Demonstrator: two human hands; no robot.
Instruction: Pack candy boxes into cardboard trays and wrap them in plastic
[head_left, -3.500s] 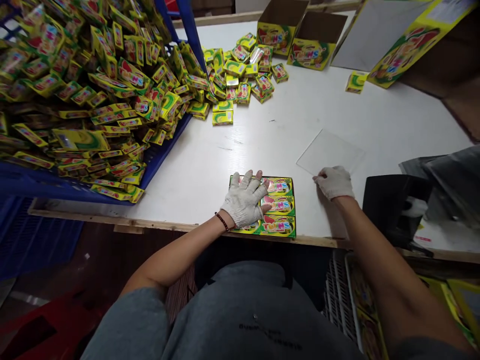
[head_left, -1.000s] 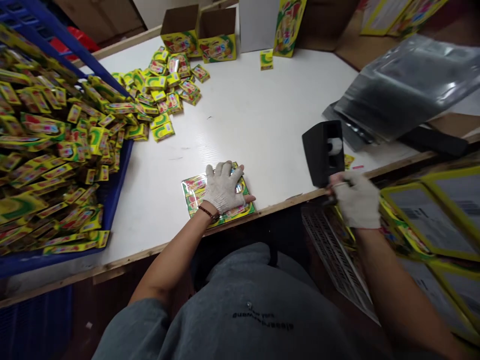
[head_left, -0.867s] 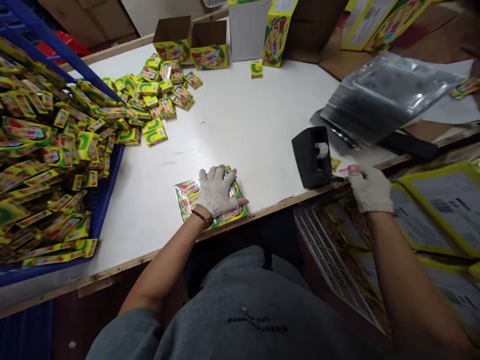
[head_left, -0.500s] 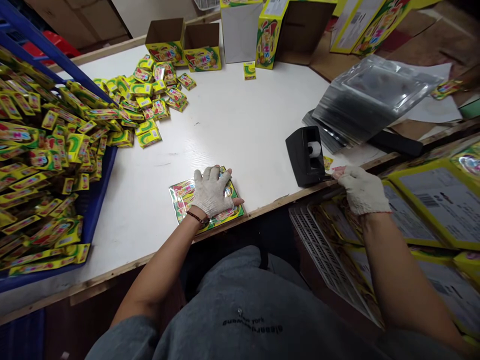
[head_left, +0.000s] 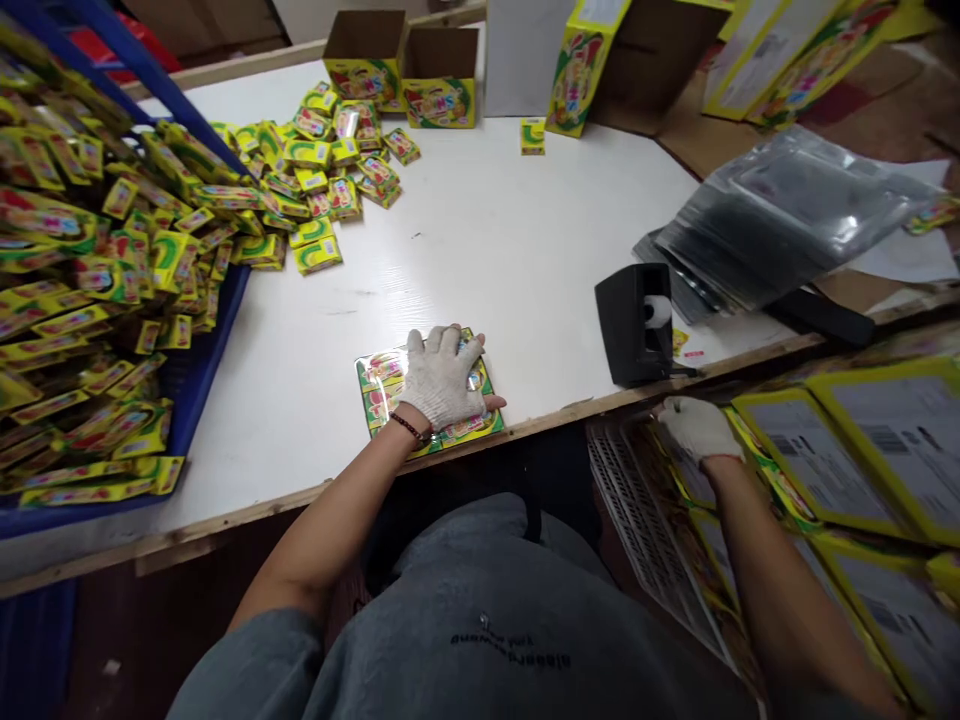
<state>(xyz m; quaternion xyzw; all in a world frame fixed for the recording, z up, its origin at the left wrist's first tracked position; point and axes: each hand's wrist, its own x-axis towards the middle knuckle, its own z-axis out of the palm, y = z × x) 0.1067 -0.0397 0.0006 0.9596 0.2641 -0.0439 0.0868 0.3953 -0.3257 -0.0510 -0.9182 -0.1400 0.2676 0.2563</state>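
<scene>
My left hand (head_left: 442, 378), in a white knit glove, lies flat with fingers spread on a block of small yellow-green packs (head_left: 381, 385) covered by a clear sheet, near the front edge of the white table (head_left: 510, 260). My right hand (head_left: 697, 428), also gloved, is down below the table edge at the right. It rests on flat yellow printed cartons (head_left: 825, 460) stacked in a white crate (head_left: 637, 500). Its fingers are curled, and what they hold, if anything, I cannot make out. A black tape dispenser (head_left: 636, 322) stands just above that hand on the table.
A blue crate (head_left: 195, 380) heaped with small yellow packs fills the left. Loose packs (head_left: 330, 170) lie at the back, near two open yellow cartons (head_left: 405, 70). A stack of clear plastic sheets (head_left: 780, 215) lies at the right.
My right hand has dropped from the table edge beside the tape dispenser down onto the flat cartons below. My left hand has stayed on the pack block.
</scene>
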